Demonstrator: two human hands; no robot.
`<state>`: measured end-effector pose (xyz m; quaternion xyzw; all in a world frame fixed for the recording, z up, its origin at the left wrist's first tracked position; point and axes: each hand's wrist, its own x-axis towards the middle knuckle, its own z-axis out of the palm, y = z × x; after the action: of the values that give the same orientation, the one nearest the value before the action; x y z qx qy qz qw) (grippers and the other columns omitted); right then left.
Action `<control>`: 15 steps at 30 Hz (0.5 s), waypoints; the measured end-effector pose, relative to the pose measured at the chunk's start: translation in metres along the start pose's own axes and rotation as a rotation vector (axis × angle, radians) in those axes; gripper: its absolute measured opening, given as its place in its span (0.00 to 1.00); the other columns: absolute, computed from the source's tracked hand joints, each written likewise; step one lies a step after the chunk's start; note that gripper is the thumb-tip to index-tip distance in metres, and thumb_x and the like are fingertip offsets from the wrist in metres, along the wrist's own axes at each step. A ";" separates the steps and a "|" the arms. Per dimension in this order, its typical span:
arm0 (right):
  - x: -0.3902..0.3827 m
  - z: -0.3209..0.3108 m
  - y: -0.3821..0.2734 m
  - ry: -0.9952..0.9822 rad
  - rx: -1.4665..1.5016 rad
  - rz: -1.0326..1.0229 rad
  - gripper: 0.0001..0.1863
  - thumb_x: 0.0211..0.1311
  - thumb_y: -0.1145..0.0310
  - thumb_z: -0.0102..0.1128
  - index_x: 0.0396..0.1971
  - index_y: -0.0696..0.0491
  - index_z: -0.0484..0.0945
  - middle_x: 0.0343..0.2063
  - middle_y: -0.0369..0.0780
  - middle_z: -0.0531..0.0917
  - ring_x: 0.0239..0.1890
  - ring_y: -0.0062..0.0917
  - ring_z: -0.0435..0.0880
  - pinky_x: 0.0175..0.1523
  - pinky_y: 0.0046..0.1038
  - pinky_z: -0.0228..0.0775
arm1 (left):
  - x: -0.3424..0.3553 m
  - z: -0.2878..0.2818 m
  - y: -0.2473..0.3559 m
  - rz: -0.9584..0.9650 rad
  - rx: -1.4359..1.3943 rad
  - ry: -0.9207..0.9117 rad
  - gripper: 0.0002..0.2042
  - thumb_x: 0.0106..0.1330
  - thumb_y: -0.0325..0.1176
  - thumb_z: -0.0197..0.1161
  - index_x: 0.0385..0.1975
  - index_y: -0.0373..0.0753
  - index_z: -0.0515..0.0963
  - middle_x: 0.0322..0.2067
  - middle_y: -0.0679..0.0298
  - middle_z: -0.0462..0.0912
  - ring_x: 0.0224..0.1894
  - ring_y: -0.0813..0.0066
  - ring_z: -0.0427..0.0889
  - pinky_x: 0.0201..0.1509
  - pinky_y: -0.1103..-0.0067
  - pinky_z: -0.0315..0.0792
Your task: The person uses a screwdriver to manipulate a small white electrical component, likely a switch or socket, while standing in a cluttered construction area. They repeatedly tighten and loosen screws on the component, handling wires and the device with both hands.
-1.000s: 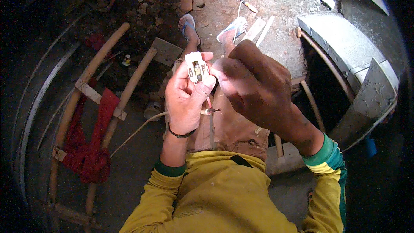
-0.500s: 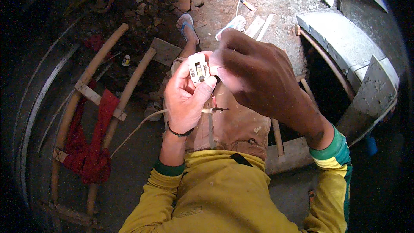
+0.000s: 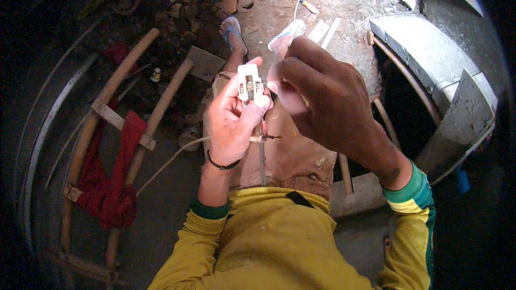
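Observation:
My left hand (image 3: 230, 121) grips a small white electrical fitting (image 3: 249, 81), its hollow side with metal parts facing up. The thumb presses on its lower end. A white cable (image 3: 185, 143) runs in from the left behind this hand, and its cut end (image 3: 259, 138) sticks out on the right with a dark wire and a red wire. Beside the fitting's right side is my right hand (image 3: 328, 94), thumb and fingers pinched together. What they hold, if anything, is hidden. Both hands are above my brown trousers (image 3: 293, 150).
On the left lies a wooden ladder (image 3: 161, 102) with a red cloth (image 3: 121, 182) draped over its rungs. A screwdriver (image 3: 309, 7) lies on the rubble-strewn ground beyond my feet. Pale slabs (image 3: 419, 48) and more wooden poles are on the right. A thin board (image 3: 203, 63) lies by the ladder.
The right hand has shifted slightly right, opening a small gap between it and the fitting. The fitting has tilted a little in the left hand.

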<state>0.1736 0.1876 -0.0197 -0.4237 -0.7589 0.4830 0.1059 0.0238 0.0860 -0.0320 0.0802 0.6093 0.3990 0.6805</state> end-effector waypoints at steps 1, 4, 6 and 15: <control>0.000 0.001 0.000 0.024 0.014 0.011 0.07 0.50 0.77 0.61 0.29 0.55 0.73 0.27 0.42 0.74 0.26 0.39 0.78 0.29 0.35 0.71 | 0.000 0.000 0.000 0.009 0.004 -0.002 0.24 0.66 0.24 0.59 0.62 0.32 0.67 0.39 0.68 0.80 0.30 0.91 0.73 0.29 0.90 0.71; -0.003 -0.001 -0.003 0.034 0.114 0.022 0.08 0.50 0.78 0.62 0.31 0.55 0.74 0.27 0.42 0.74 0.27 0.39 0.78 0.30 0.33 0.71 | -0.002 0.001 0.004 0.032 0.024 -0.019 0.24 0.65 0.21 0.59 0.62 0.32 0.66 0.42 0.67 0.79 0.36 0.89 0.75 0.38 0.88 0.73; -0.007 -0.002 -0.002 0.019 0.166 -0.009 0.09 0.50 0.77 0.62 0.32 0.54 0.74 0.29 0.42 0.74 0.30 0.38 0.79 0.31 0.34 0.72 | -0.002 0.001 0.002 0.049 0.037 -0.033 0.25 0.64 0.19 0.59 0.62 0.32 0.66 0.45 0.65 0.78 0.39 0.87 0.76 0.44 0.86 0.74; -0.010 0.000 -0.006 -0.020 0.086 -0.070 0.13 0.46 0.79 0.64 0.34 0.55 0.76 0.29 0.43 0.74 0.29 0.40 0.79 0.31 0.34 0.71 | -0.007 0.001 -0.002 0.133 0.057 -0.082 0.25 0.62 0.16 0.58 0.61 0.29 0.66 0.52 0.63 0.75 0.48 0.83 0.77 0.53 0.84 0.72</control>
<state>0.1769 0.1790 -0.0122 -0.3870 -0.7529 0.5154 0.1333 0.0257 0.0811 -0.0276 0.1560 0.5854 0.4220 0.6745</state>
